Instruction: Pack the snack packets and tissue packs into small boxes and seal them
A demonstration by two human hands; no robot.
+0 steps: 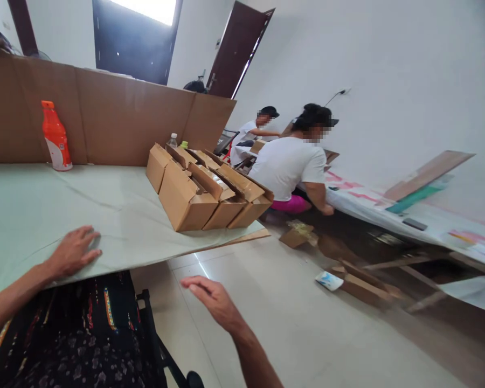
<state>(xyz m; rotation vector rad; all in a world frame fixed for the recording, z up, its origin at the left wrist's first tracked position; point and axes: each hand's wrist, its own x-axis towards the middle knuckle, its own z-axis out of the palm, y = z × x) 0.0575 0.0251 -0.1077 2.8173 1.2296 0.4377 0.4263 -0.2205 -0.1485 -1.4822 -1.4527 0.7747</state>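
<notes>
My left hand (76, 249) rests on the pale green covered table (117, 205), fingers apart and nothing in them. Off the table's front edge, my right hand (210, 298) hangs in the air over the floor, its fingers stretched out and apparently holding nothing. Several open cardboard boxes (189, 202) stand packed together at the table's right corner, beyond both hands. What lies inside them is mostly hidden by the flaps. An orange bottle (57, 134) stands farther back on the left.
A tall cardboard panel (133, 116) runs along the table's back. On the right, a person in a white shirt (293, 167) crouches by a long low table (359, 202). Open cartons (364, 285) lie on the tiled floor. A black chair frame (157, 339) is beside my lap.
</notes>
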